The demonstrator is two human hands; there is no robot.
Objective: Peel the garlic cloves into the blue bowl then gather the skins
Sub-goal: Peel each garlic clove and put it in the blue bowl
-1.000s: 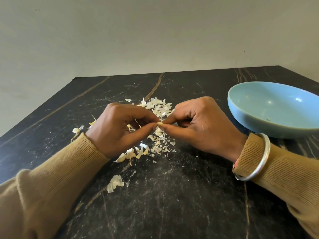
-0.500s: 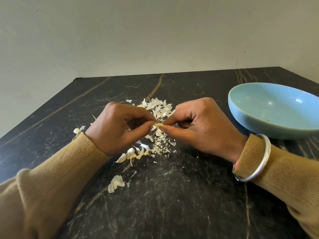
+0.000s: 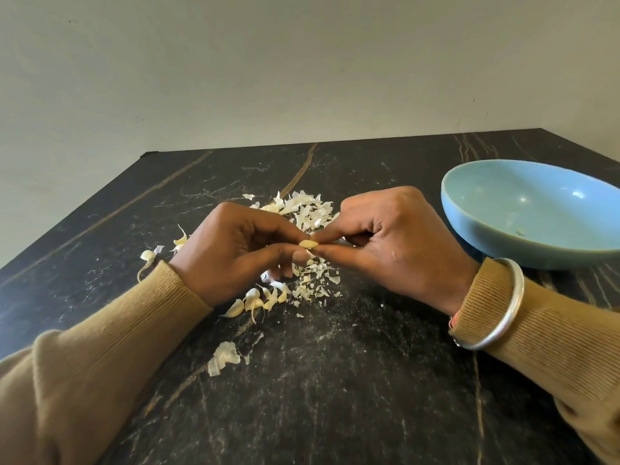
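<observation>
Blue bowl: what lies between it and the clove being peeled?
In the head view, only the right hand, which pinches the garlic clove with the left hand; beyond its knuckles a narrow strip of bare table reaches the blue bowl.

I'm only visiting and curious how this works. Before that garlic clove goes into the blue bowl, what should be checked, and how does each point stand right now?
1. Grip on the garlic clove: the left hand and the right hand both pinch it at the fingertips. Ok.
2. Clove fully peeled: the side that shows is bare and yellow, but fingers hide the rest. Cannot tell.
3. Position of the blue bowl: upright, just to the right of the right hand. Ok.
4. Way to the bowl: nothing stands between it and the hands. Ok.
5. Gathering of the skins: they lie scattered over the table. Not ok.
</observation>
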